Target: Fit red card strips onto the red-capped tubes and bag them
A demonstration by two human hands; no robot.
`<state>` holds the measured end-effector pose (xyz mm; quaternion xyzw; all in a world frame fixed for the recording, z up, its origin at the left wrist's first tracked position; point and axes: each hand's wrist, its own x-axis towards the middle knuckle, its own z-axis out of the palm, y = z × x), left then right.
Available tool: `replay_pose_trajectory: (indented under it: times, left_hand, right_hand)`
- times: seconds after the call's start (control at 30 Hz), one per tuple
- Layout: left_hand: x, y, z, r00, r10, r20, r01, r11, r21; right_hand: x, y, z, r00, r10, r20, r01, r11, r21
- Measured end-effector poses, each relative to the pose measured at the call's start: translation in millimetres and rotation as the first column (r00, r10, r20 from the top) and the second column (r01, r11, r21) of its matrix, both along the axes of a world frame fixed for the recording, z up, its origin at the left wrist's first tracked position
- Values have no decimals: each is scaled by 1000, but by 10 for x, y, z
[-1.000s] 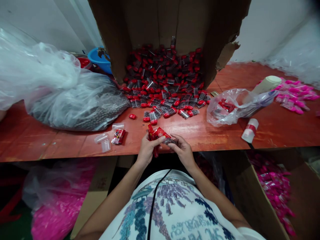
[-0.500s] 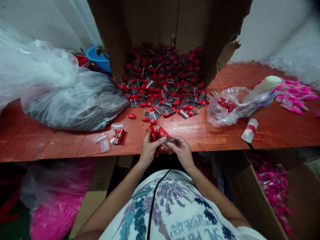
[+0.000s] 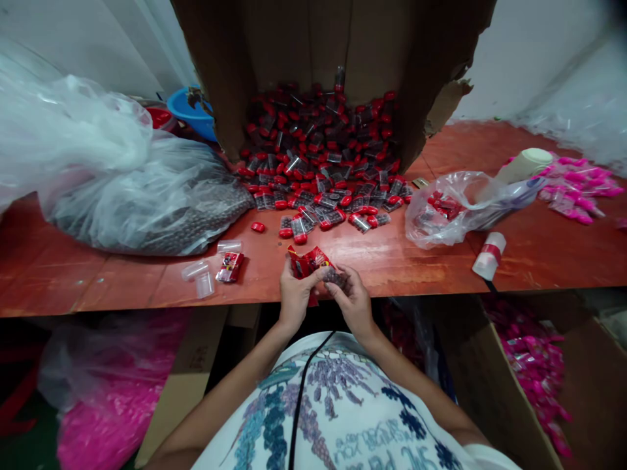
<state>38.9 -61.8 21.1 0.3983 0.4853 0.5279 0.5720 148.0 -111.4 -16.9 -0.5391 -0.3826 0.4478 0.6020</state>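
Both my hands are together over the front edge of the red table. My left hand (image 3: pixel 298 295) is closed on a red printed wrapper (image 3: pixel 312 259) with yellow marks. In the fingers of my right hand (image 3: pixel 356 297) is a small clear tube filled with dark beads (image 3: pixel 334 277), held against the wrapper; its far end is hidden. Left of my hands lie several empty clear tubes (image 3: pixel 204 284) and a stack of red printed wrappers (image 3: pixel 230 267). A loose red cap (image 3: pixel 258 227) rests a little farther back.
A large cardboard box (image 3: pixel 328 39) on its side holds a heap of red-capped bead tubes (image 3: pixel 318 163). A plastic sack of dark beads (image 3: pixel 181 215) stands left. To the right are a clear bag (image 3: pixel 426 222), a white roll with a red band (image 3: pixel 490 256) and pink items (image 3: pixel 573 189).
The wrapper has tilted and spread a little upward in my left hand. My right fingers have shifted slightly, so more of the bead tube shows. The table's things have not moved.
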Motion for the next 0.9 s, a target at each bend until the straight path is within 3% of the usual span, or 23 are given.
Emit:
replay_pose_trajectory:
  times: [0.2, 0.37, 0.53, 0.67, 0.9]
  left_hand:
    - [-12, -11, -60, 988, -123, 95, 131, 988, -77]
    - [-73, 65, -67, 981, -83, 177, 102, 990, -101]
    - [-81, 43, -63, 987, -72, 146, 85, 993, -82]
    - [-73, 8, -85, 988, -109, 112, 121, 987, -110]
    - [-40, -7, -72, 978, -193, 78, 205, 961, -187]
  right_hand:
    - [68, 32, 56, 982, 69, -178, -79, 996, -51]
    - [67, 42, 85, 968, 41, -247, -59, 996, -68]
    - [48, 42, 81, 969, 40, -245, -53, 997, -48]
    - [86, 44, 57, 963, 169, -209, -175, 985, -10]
    - [205, 47, -42, 973, 229, -2, -229, 973, -35]
